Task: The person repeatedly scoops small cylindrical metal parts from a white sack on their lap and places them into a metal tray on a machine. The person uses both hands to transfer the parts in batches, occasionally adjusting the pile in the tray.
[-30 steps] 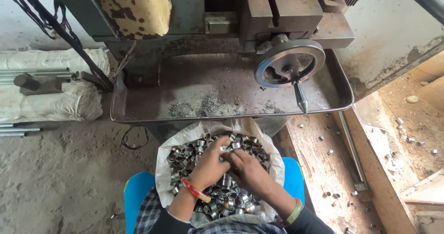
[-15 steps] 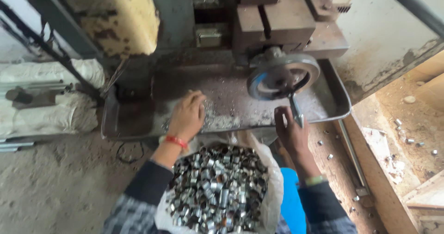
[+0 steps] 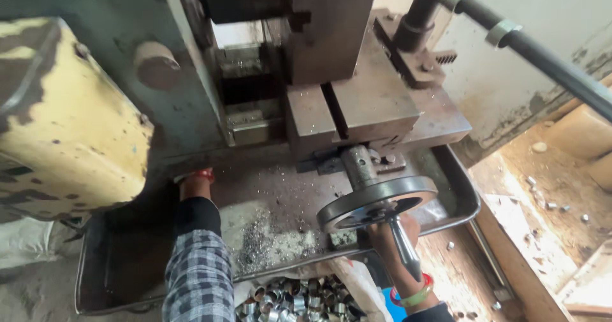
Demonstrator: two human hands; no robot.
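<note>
**Operator:** Grey cast metal, that round spoked handwheel (image 3: 377, 202) at the front of the dark steel machine block (image 3: 357, 105), above the lip of the shallow metal tray (image 3: 468, 198). I judge it heavy and stiff, and probably slick with oil, so the sound place to take hold is the dark tapered crank handle (image 3: 405, 249) hanging off its rim.

**Second:** And your hands?

**Operator:** My right hand (image 3: 392, 236) is closed on that handle just under the wheel, with bright bands at the wrist. My left hand (image 3: 194, 177) reaches far under the machine body beside the chipped yellow guard (image 3: 70, 118). Only the wrist and the checked sleeve (image 3: 197, 271) show, so I can't tell whether those fingers are shut on anything.

**Second:** What's around it?

**Operator:** Metal shavings (image 3: 268, 239) lie spread across the tray floor. Below it, at my lap, sits the white sack of short shiny metal rings (image 3: 290, 296).

**Second:** Different from half a second ago?

**Operator:** Then my left hand lay flat on the shavings in the open tray; now it's pushed in deeper, under the machine. The right has kept to the handle, and my view has closed in on the machine.
</note>
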